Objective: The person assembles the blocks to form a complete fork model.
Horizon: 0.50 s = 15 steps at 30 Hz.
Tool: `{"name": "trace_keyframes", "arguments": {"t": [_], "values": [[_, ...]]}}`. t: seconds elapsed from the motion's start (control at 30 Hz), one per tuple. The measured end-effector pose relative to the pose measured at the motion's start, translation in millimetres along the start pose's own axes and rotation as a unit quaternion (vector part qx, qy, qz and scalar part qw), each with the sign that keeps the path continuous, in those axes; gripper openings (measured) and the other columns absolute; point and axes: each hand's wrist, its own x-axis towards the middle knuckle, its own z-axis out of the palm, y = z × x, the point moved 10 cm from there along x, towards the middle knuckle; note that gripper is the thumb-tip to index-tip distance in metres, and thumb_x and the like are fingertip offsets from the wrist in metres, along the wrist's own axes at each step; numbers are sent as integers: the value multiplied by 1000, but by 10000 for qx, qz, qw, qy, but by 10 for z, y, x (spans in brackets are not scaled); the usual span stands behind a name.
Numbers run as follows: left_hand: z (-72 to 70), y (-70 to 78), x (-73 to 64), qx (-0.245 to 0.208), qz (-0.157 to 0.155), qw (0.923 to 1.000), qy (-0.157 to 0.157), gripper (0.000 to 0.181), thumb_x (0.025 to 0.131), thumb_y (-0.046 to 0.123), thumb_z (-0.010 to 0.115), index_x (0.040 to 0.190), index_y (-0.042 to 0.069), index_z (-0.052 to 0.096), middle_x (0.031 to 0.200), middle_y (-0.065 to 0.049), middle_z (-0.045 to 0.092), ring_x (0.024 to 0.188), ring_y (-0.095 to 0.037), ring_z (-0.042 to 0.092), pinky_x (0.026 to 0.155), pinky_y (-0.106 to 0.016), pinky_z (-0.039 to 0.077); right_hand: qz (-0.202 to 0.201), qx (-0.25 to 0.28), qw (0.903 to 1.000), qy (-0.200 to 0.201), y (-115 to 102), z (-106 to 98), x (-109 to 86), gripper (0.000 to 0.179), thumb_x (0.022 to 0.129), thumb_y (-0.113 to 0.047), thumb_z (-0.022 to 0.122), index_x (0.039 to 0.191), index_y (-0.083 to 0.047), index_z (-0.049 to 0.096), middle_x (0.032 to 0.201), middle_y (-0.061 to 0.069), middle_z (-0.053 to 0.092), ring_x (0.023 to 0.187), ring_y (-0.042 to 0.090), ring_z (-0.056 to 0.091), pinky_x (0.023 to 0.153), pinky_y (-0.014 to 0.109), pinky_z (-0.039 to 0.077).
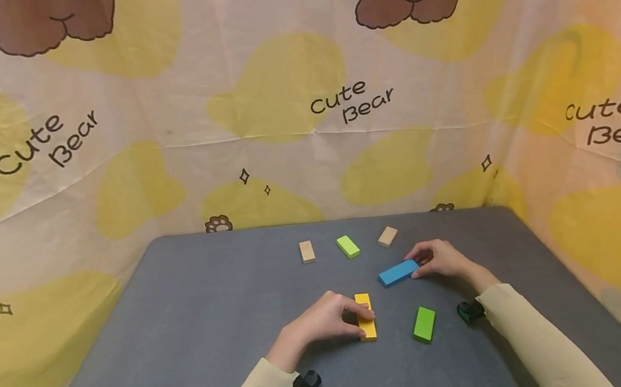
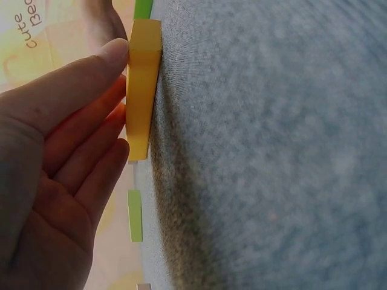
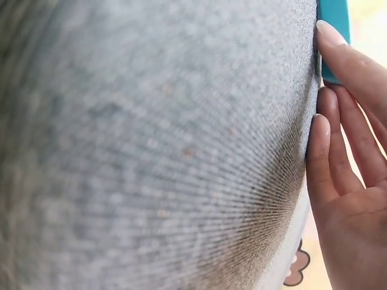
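Note:
Near the middle of the table, my left hand [image 1: 329, 317] is on a yellow block [image 1: 368, 332] that lies lengthwise away from me. In the left wrist view, the thumb [image 2: 113, 52] meets the upper edge of the yellow block [image 2: 140, 90] and the other fingertips reach its top side. Farther right, my right hand [image 1: 443, 258] holds the right end of a blue block [image 1: 397, 273] lying at a slant. The right wrist view has the thumb on the side of the blue block [image 3: 336, 36], with the other fingers by its end. A green block [image 1: 424, 324] lies between the two forearms.
Behind the hands, a row holds a wooden block [image 1: 307, 252], a light green block [image 1: 348, 247] and another wooden block [image 1: 388, 237]. They lie on a grey table [image 1: 197, 324]. A bear-print cloth [image 1: 271, 92] hangs along its back and sides.

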Motion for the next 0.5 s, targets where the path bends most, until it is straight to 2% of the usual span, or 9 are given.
{"name": "trace_keyframes", "arguments": {"t": [0.13,0.5], "values": [[3,-16,16,13,8,10000,1,32,80,24,78,112,24,73,112,15,72,116,1,62,99,-19,50,68,-8,10000,70,24,-20,2,33,75,-26,82,105,-16,72,110,9,72,100,20,69,89,39,57],[29,-63,23,69,32,10000,20,32,80,25,79,111,26,73,111,15,72,116,2,62,98,-18,50,139,21,9996,256,27,-56,-32,33,76,-25,81,106,-14,72,113,13,71,104,28,68,91,44,56]]}}
